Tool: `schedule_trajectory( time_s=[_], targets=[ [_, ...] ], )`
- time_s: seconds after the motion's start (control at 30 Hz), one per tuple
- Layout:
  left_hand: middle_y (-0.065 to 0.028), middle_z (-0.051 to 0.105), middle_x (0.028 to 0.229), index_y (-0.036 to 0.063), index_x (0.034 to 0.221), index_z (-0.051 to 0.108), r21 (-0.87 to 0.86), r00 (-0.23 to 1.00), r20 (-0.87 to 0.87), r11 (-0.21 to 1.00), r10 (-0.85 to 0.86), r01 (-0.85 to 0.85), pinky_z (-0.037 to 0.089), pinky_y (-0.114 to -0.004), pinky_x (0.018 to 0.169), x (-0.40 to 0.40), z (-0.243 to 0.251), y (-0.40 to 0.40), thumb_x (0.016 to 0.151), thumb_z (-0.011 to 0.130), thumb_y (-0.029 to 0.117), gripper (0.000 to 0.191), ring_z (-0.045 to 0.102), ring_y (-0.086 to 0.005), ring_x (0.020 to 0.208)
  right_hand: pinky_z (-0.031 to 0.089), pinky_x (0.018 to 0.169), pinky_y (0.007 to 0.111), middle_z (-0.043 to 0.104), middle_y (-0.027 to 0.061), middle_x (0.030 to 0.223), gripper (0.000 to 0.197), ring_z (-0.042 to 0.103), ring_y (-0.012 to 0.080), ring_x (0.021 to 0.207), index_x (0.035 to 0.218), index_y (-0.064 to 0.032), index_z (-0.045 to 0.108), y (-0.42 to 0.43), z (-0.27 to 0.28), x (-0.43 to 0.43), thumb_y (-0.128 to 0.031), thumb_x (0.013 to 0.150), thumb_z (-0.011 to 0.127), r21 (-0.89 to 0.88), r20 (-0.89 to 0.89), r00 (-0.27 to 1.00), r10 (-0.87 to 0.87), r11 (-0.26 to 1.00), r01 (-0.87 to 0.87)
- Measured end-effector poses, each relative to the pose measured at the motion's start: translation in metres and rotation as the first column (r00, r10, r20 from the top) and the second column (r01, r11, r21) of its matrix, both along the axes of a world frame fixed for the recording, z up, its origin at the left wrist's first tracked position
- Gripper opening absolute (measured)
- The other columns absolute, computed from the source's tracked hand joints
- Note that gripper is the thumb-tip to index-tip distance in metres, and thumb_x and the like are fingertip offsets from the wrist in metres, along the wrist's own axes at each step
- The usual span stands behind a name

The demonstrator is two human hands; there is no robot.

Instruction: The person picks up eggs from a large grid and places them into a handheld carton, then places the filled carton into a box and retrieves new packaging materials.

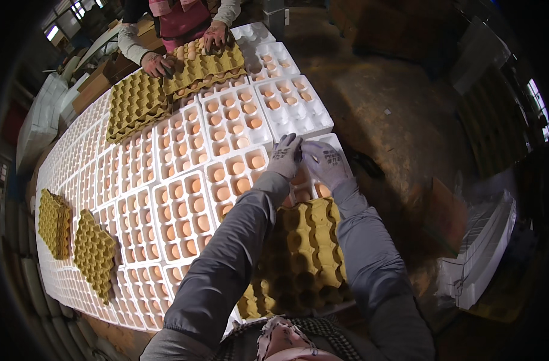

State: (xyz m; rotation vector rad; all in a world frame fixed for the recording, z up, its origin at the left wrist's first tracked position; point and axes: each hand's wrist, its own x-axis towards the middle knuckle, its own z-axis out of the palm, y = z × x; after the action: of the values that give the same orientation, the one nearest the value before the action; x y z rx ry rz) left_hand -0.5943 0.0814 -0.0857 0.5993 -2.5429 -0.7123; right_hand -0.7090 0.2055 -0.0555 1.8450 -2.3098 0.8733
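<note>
My left hand [285,155], in a light work glove, and my right hand [321,160], in a matching glove bearing writing, are close together over a white foam egg box [342,151] at the table's right edge. Their fingers are bent inward and nearly touch; whether an egg is between them is hidden. Brown eggs [321,189] sit in compartments of this box just below my hands. Nearer my body, between my forearms, lies a yellow moulded egg tray [301,252] with hollows that look bare. To the left, more foam boxes [206,173] hold brown eggs.
Across the table, a co-worker's gloved hands [154,64] rest at a yellow tray with eggs [206,67]. Beside it is a stack of trays [136,106]. More yellow trays [94,255] lie at the left. Wrapped white foam boxes [479,252] stand on the floor at right.
</note>
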Motion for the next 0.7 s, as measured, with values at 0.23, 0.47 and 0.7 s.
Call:
schedule_trajectory(
  time_s=[0.23,0.47,0.7],
  targets=[
    [-0.0167,0.053,0.136,0.0044,0.134,0.052,0.312,0.986,-0.13,0.939,-0.108,0.144,0.04,-0.037,0.105,0.066,0.067,0.058,0.095,0.056,0.018,0.042,0.049,-0.0311,0.127,0.04,0.103,0.027,0.06,0.011,0.128,0.044,0.052,0.0212,0.124,0.129,-0.0022,0.058,0.108,0.004,-0.061,-0.03,0.095,0.061,0.011,0.856,0.499,-0.136,0.97,0.245],
    [-0.0178,0.045,0.139,0.0172,0.143,0.043,0.107,0.916,0.253,0.95,-0.31,0.292,0.027,-0.062,0.106,0.255,0.102,0.227,0.085,0.066,0.028,0.063,0.042,-0.0386,0.13,0.027,0.112,0.029,0.035,0.0137,0.152,0.069,0.035,0.0205,0.138,0.149,-0.0009,0.028,0.142,0.016,0.01,-0.044,0.099,0.047,0.231,0.712,0.668,-0.219,0.97,0.071],
    [-0.0104,0.049,0.131,0.03,0.134,0.05,-0.198,0.946,0.298,0.961,-0.128,0.193,0.035,-0.049,0.092,0.289,0.05,0.26,0.083,0.058,0.033,0.051,0.045,-0.0272,0.123,0.023,0.115,0.031,0.031,0.007,0.155,0.055,0.031,0.02,0.141,0.152,-0.0119,0.027,0.147,-0.022,0.01,-0.038,0.104,0.035,0.132,0.969,0.203,-0.14,0.99,0.055]
  ],
)
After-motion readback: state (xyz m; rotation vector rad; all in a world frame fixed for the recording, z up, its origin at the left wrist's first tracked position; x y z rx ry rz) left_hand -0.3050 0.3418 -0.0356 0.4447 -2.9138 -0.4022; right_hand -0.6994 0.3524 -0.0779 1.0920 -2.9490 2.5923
